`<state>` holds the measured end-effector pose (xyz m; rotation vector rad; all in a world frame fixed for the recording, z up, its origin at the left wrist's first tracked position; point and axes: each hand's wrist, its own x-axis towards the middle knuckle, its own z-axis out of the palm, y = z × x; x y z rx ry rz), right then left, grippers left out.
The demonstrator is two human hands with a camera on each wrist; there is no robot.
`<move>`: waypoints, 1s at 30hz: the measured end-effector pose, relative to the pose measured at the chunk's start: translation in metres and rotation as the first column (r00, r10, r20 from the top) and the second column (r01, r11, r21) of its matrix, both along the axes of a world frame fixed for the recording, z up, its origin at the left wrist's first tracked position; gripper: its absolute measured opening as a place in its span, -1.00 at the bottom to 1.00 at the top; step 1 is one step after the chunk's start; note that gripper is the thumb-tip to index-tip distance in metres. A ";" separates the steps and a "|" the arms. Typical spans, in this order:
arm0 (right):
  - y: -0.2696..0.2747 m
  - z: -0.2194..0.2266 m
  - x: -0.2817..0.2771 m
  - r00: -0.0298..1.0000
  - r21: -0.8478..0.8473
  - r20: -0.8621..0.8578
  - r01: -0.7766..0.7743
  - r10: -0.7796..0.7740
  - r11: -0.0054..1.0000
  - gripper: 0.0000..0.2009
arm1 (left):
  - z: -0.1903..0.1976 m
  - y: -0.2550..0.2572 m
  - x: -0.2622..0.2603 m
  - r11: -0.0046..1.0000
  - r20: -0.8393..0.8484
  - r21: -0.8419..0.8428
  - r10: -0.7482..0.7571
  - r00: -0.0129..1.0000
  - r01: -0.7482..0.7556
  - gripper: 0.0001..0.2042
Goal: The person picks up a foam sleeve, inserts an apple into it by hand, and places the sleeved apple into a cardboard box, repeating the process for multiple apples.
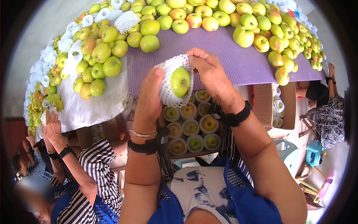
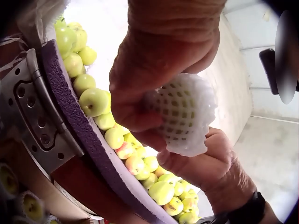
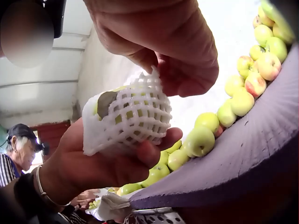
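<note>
A green apple sits partly inside a white foam net sleeve, its upper face bare in the head view. My left hand grips the apple through the net from the left, with its fingers curled beneath in the right wrist view. At the sleeve's top edge, my right hand pinches the foam between thumb and fingers. Both hands are raised above the near edge of the purple mat. In the left wrist view, the netted side of the apple faces the camera.
Loose apples are heaped along the table's far side, with more foam nets at the left. Below my hands, a box holds netted apples in rows. Another carton stands at the right. A person works on the left.
</note>
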<state>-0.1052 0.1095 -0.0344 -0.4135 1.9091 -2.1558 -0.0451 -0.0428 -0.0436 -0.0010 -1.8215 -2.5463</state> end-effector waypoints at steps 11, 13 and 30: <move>0.002 -0.008 -0.007 0.930 -0.204 0.304 -0.147 0.206 0.968 -0.82 | -0.003 -0.005 0.003 0.952 0.069 0.305 -0.037 0.997 0.014 -0.57; 0.004 -0.004 -0.007 0.923 -0.208 0.311 -0.166 0.227 0.964 -0.81 | -0.004 -0.005 0.000 0.923 0.101 0.384 -0.010 0.995 -0.029 -0.54; 0.002 -0.001 -0.007 0.895 -0.287 0.394 -0.096 0.208 0.953 -0.81 | -0.009 0.004 -0.005 0.921 -0.024 0.376 0.121 0.992 -0.103 -0.52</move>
